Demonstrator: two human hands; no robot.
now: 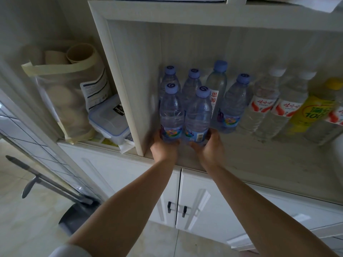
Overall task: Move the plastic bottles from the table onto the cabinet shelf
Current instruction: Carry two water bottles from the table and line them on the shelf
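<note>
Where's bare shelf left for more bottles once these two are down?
Free: the front strip of the cabinet shelf, ahead of the white-capped bottles and yellow bottle, right of the right hand. Crowded: the left back corner behind the two held bottles, which the left hand also grips.

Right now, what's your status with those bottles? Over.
Left hand grips front-left bottle, right hand grips front-right bottle. Both upright at the shelf front. More bottles stand close behind; nothing else in the way.
</note>
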